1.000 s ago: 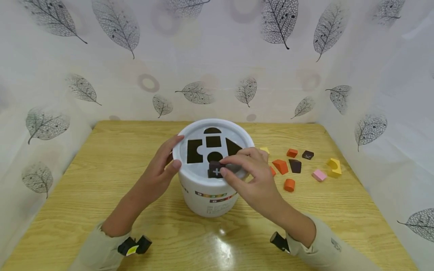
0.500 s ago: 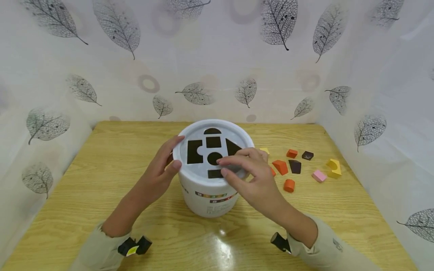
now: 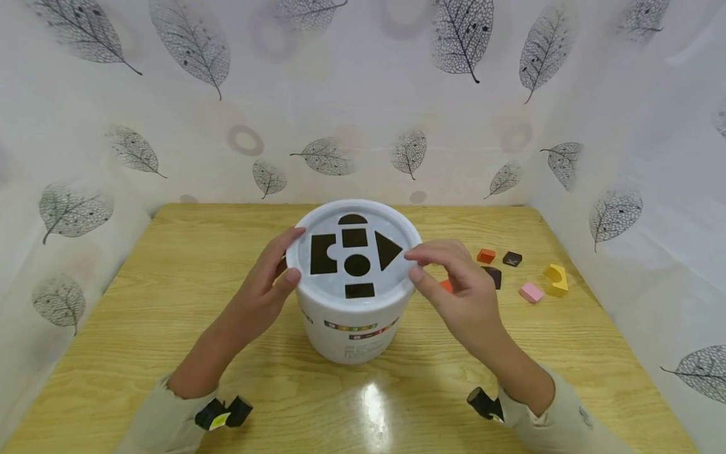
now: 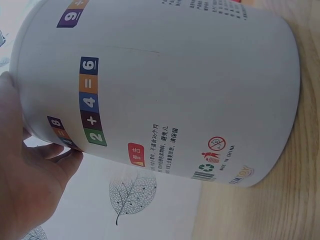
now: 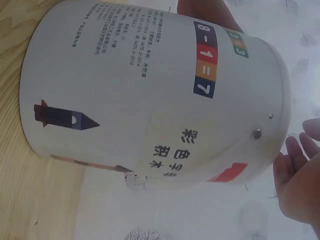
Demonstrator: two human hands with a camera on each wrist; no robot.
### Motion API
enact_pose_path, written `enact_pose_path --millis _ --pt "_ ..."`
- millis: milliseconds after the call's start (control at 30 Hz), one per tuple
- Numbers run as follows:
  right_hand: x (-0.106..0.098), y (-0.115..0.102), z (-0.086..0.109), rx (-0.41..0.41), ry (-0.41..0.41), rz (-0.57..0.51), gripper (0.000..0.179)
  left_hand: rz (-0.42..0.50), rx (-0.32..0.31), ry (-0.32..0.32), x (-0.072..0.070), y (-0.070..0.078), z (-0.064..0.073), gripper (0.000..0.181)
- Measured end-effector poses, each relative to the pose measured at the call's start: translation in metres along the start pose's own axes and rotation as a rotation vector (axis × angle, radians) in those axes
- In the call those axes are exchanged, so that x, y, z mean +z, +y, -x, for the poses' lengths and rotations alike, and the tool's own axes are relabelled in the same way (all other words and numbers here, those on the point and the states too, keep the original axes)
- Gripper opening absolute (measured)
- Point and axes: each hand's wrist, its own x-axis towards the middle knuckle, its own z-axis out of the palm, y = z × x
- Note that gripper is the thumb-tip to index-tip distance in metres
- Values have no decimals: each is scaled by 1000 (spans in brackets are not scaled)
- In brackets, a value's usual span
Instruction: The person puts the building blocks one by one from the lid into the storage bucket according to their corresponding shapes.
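Observation:
A white bucket (image 3: 357,331) stands upright on the wooden table, its lid (image 3: 334,289) pierced by several dark shaped holes, among them a triangular hole (image 3: 387,251) and a rectangular slot (image 3: 360,291). My left hand (image 3: 265,279) grips the bucket at the left of its rim, thumb and index finger on the edge. In the left wrist view, its other fingers (image 4: 67,162) bend against the bucket's side. My right hand (image 3: 466,290) holds nothing; its thumb and index fingertips are apart at the right rim. Whether they touch the rim I cannot tell.
Loose blocks lie right of the bucket: an orange block (image 3: 486,255), a black block (image 3: 513,259), a pink block (image 3: 531,292) and a yellow notched block (image 3: 557,280). A dark block (image 3: 493,276) and an orange one (image 3: 446,285) are partly behind my right hand.
The black block marked with a plus, pinched by my right hand over the rectangular slot, has dropped out of sight there. My right hand has since moved right. The left hand stays put.

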Motion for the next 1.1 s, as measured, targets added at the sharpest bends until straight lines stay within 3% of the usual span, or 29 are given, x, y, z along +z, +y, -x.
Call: enact_pose_path --millis 233,467,733,967,1100 --pt "-27 10 8 52 57 26 28 -3 -2 2 0 1 0 59" --pt "-62 30 21 318 65 274 26 0 6 1 -1 0 -1 59" --pt "-93 64 34 467 54 472 26 12 10 2 -1 0 -1 58" --pt "-114 93 49 603 43 496 36 2 12 -5 -1 -3 0 58" --pt "-121 107 56 640 17 512 37 -1 9 -7 0 -3 0 57"
